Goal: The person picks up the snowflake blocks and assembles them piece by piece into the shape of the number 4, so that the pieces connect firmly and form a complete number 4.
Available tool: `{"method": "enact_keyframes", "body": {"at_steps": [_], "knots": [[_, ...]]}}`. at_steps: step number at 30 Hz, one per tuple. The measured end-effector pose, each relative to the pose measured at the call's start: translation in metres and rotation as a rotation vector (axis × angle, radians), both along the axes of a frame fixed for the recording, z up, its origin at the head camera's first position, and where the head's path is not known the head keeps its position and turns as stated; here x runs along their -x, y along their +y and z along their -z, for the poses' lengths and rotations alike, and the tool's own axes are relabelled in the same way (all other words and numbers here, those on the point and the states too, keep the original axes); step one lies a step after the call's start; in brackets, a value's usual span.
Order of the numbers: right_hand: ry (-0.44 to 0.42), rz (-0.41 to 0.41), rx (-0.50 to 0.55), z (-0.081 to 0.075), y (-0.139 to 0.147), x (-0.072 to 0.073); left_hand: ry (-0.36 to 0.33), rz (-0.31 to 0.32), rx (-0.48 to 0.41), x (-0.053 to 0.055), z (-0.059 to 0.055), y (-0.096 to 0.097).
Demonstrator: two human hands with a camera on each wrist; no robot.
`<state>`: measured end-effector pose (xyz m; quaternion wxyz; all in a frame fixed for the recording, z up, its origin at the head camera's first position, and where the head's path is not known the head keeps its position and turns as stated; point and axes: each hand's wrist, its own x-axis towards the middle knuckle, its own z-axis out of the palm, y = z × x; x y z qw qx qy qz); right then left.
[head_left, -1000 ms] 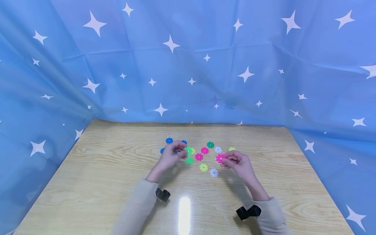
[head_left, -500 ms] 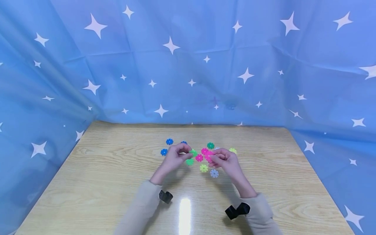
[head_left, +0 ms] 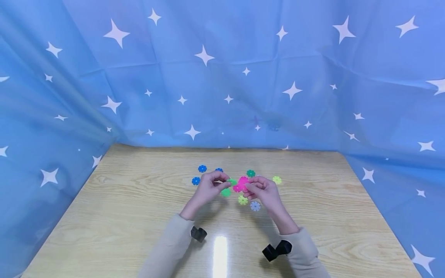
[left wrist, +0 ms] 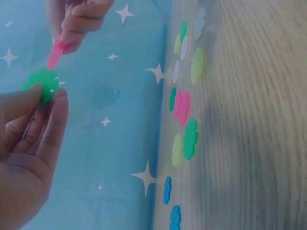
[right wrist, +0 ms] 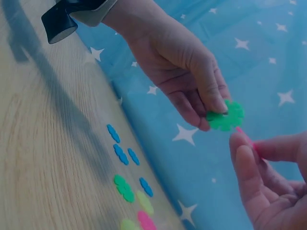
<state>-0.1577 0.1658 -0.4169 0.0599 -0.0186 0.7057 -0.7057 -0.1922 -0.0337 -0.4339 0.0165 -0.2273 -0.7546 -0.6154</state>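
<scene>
Remotely, I see the left hand (head_left: 208,188) pinching a green disc (left wrist: 40,82) and the right hand (head_left: 267,194) a pink disc (left wrist: 55,53), each near its edge, probably to leave the facing rims free. They meet crosswise; whether touching, I cannot tell. Below the grip, loose discs (head_left: 255,206) lie spread on the table (head_left: 330,231), apparently for easy reach.

Starry blue cloth (head_left: 167,77) screens a wood-grain table (head_left: 104,216) into a booth.

A white glare (head_left: 219,256) streaked the brightly lit table (head_left: 104,216), soft-edged shadows (right wrist: 53,81) crossed it, and both wrist views looked dimmer, hazier and slightly blurred
</scene>
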Motion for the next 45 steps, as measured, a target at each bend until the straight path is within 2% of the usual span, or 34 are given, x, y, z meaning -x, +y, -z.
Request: {"method": "enact_keyframes", "body": {"at_steps": [7,14,21,28,32,36,40,45], "knots": [[-0.050,0.001,0.037,0.003,-0.005,0.002,-0.026,-0.005,-0.011,-0.003,0.000,-0.001],[-0.131,0.005,0.104,-0.004,-0.009,0.006,0.034,-0.017,-0.032,-0.003,-0.006,-0.002],[-0.171,0.022,0.149,-0.009,-0.011,0.007,0.117,-0.005,-0.064,-0.016,-0.027,-0.002],[-0.177,0.017,0.151,-0.008,-0.012,0.005,0.198,0.008,-0.114,-0.018,-0.022,0.000],[-0.180,0.020,0.149,-0.008,-0.011,0.006,0.212,0.019,-0.132,-0.017,-0.019,0.002],[-0.156,-0.016,0.144,-0.008,-0.009,0.007,0.181,-0.003,-0.129,-0.019,-0.019,0.002],[-0.111,-0.044,0.129,-0.009,-0.006,0.009,0.107,-0.017,-0.119,-0.019,-0.022,0.003],[-0.021,-0.035,0.010,-0.014,0.002,0.010,-0.016,-0.048,-0.186,-0.016,-0.024,0.006]]}}
